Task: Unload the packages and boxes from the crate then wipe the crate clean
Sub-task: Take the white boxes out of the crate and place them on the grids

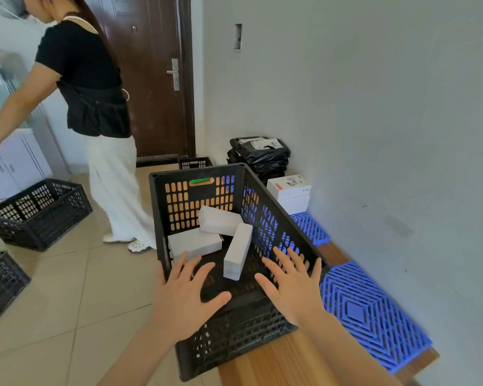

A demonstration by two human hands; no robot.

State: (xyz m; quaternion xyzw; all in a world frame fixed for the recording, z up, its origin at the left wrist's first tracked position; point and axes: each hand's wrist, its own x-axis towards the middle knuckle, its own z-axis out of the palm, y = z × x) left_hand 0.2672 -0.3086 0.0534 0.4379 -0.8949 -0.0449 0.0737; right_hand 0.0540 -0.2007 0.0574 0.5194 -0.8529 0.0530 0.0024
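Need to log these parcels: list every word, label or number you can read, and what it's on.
Nothing is legible.
The shipping label on the black bags: print too blurred.
The white box beside them: orange mark and small print, too small.
The green tag on the crate: no lettering shows.

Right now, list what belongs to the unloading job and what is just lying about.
Job: crate, white boxes in it, left hand, right hand, black bags, stacked boxes.
Lying about: floor crate, blue mats, door, second person.
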